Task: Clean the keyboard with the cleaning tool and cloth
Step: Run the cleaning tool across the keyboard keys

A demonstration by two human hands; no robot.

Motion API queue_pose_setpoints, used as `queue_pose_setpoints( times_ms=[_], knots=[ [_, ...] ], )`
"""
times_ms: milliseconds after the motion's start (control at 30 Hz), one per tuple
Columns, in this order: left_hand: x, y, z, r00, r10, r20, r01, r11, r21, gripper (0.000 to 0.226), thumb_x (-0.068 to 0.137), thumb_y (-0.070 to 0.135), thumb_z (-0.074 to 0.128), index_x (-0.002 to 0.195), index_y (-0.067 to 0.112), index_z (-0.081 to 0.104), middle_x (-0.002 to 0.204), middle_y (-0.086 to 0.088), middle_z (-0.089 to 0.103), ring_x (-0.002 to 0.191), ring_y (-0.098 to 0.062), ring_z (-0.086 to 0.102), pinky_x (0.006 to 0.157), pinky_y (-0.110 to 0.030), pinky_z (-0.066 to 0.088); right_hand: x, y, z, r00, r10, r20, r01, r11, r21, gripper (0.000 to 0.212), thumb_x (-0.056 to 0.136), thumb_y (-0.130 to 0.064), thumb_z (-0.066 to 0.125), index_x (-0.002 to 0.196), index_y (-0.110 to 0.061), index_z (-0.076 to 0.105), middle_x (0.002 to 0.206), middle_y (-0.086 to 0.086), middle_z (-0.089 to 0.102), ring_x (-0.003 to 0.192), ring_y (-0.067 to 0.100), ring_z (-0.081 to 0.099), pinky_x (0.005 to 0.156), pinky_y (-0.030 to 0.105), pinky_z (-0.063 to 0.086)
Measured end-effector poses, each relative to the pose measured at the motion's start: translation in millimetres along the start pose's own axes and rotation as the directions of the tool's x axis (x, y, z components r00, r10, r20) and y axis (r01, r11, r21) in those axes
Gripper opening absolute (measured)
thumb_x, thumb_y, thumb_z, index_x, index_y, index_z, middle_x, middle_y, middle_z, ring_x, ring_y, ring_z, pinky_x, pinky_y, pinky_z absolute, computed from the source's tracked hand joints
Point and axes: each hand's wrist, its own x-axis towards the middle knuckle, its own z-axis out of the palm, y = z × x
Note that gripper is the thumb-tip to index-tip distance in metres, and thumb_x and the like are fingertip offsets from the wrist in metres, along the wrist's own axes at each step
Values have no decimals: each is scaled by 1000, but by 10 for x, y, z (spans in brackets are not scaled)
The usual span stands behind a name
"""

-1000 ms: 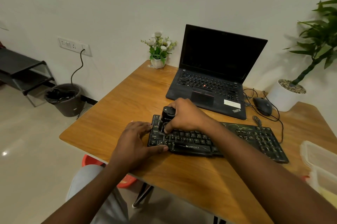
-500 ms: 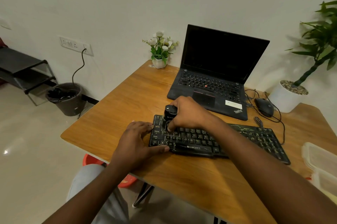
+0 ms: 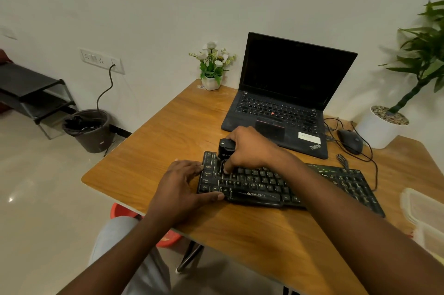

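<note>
A black keyboard (image 3: pixel 269 185) lies across the wooden table (image 3: pixel 168 141) in front of me. My right hand (image 3: pixel 249 148) is closed around a small black cleaning tool (image 3: pixel 225 148), which stands on the keys near the keyboard's far left corner. My left hand (image 3: pixel 182 186) grips the keyboard's left end, fingers on its edge and thumb along the front. No cloth is in sight.
An open black laptop (image 3: pixel 283 102) stands behind the keyboard, with a small flower pot (image 3: pixel 212 68) to its left and a black mouse (image 3: pixel 350 141) with cables to its right. A large potted plant (image 3: pixel 384 124) and clear plastic containers (image 3: pixel 425 220) sit at the right.
My right hand with the tool has shifted slightly along the keyboard's far left keys. My left hand has kept its hold on the left end.
</note>
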Motion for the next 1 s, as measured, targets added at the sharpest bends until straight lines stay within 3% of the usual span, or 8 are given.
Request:
queue_pose_setpoints(
  times_ms=[133, 367, 633, 733, 833, 933, 1000],
  knots=[
    [0, 8, 0, 1000, 4, 4, -4, 1000, -8, 94, 56, 72, 87, 132, 19, 68, 116, 28, 48, 119, -3, 50, 113, -43, 46, -18, -9, -44, 994, -30, 109, 34, 999, -36, 40, 65, -20, 100, 97, -14, 76, 94, 1, 80, 88, 20, 76, 80, 44, 66],
    [15, -49, 13, 1000, 9, 1, -9, 1000, -1, 97, 56, 78, 84, 131, 19, 69, 125, 18, 58, 123, -6, 51, 113, -46, 46, 36, -10, 41, 997, 11, -75, -11, 1000, -10, 38, 66, -21, 100, 95, -17, 75, 88, 1, 78, 78, 19, 76, 73, 45, 67],
    [22, -47, 21, 1000, -2, -3, 2, 1000, 17, 101, 54, 81, 82, 132, 19, 68, 132, 9, 63, 126, -8, 51, 113, -45, 46, -8, -19, -30, 996, -28, 79, 25, 999, 36, 39, 66, -22, 101, 94, -12, 76, 90, 3, 81, 86, 22, 77, 75, 41, 63],
    [26, -40, 16, 1000, 4, -12, -4, 1000, 28, 99, 54, 79, 83, 132, 20, 68, 131, 12, 63, 122, -4, 50, 110, -38, 48, 12, -57, 26, 998, -40, 50, 38, 998, 56, 35, 65, -21, 101, 89, -15, 76, 86, 2, 80, 79, 20, 77, 65, 36, 60],
    [33, -55, 22, 1000, -8, -4, 8, 1000, 28, 100, 52, 82, 82, 131, 22, 68, 131, 14, 63, 121, -1, 48, 104, -33, 48, 52, -92, 109, 999, -24, -47, 29, 993, 117, 31, 68, -14, 99, 87, -15, 74, 80, 4, 78, 58, 15, 72, 48, 28, 56],
    [30, -55, 15, 1000, -23, -5, 23, 1000, 19, 100, 50, 83, 82, 130, 23, 69, 129, 15, 63, 122, -1, 48, 105, -34, 49, 85, -130, 170, 992, -35, -123, 48, 993, 104, 32, 68, -17, 99, 91, -17, 77, 83, 1, 78, 67, 16, 75, 56, 37, 64],
    [34, -30, 6, 1000, -17, -1, 17, 1000, 15, 97, 51, 79, 84, 128, 23, 69, 125, 22, 59, 121, -3, 48, 105, -35, 48, 95, -160, 187, 994, -49, -101, 60, 993, 106, 33, 67, -19, 99, 92, -16, 77, 85, 2, 78, 73, 19, 76, 65, 42, 67]
  ],
)
